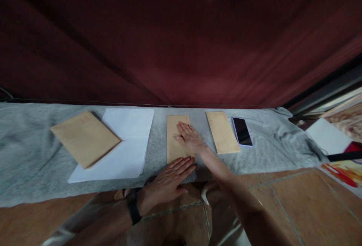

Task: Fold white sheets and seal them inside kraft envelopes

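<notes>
A brown paper envelope [173, 144] lies lengthwise in front of me on the grey cloth. My right hand [190, 137] rests flat on its upper middle, fingers stretched out toward the far left. Across the envelope's near end lies my left hand [172, 178], palm down with the fingers extended; a dark band circles that wrist. Neither hand grips anything. To the right is another brown envelope [223, 132], apart from both hands. At the left, a stack of larger-looking brown envelopes [86, 138] lies askew, partly over white paper sheets [132, 136].
A smartphone [242, 131] with a purple edge lies right of the second envelope. The grey cloth [271, 140] covers a long narrow surface before a dark red curtain [181, 50]. Tiled floor [296, 197] shows below. White and colourful printed items [329, 136] are at the far right.
</notes>
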The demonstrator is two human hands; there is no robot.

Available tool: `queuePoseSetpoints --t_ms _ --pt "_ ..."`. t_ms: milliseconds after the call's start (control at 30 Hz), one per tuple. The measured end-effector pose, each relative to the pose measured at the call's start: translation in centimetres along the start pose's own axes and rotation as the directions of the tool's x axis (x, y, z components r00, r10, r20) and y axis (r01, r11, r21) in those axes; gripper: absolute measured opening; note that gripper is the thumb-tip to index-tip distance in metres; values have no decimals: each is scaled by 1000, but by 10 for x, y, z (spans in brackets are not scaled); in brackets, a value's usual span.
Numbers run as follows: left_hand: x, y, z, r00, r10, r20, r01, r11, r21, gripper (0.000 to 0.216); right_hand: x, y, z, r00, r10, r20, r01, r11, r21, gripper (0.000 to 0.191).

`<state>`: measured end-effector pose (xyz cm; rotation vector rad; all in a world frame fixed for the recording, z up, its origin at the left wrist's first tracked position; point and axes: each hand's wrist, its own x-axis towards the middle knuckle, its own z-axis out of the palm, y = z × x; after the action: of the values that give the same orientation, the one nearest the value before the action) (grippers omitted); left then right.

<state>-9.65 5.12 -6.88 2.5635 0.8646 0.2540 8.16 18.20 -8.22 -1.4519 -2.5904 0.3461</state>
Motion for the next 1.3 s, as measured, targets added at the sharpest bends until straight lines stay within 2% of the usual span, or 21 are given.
queuePoseSetpoints --t_ms 333,533,700,800,900,1067,1200,1300 --pt "-9 2 -1 999 -16 -34 15 1000 -23 83 16 12 12 965 194 -177 -209 976 -66 69" --pt "-9 -1 -5 999 -39 -26 38 997 -66 74 17 20 11 947 227 -227 -250 965 -81 65" --pt "-5 -7 -11 993 -66 -94 65 998 -12 61 16 22 13 942 220 -252 -248 965 -86 64" --pt "1 -21 -16 976 -110 -186 122 991 57 60 15 22 14 942 212 -261 -243 966 -92 64" --pt "12 -43 -20 939 -195 -282 228 970 87 66 13 21 15 940 205 -273 -236 968 -88 63" --pt "38 -66 -22 914 -266 -306 310 944 108 70 12 19 16 936 215 -280 -249 964 -90 61" --pt "54 -65 -17 906 -300 -298 354 923 150 68 10 18 16 933 237 -270 -270 959 -92 60" --pt "56 -63 -12 920 -275 -280 329 929 170 67 8 18 14 941 227 -251 -256 962 -92 60"
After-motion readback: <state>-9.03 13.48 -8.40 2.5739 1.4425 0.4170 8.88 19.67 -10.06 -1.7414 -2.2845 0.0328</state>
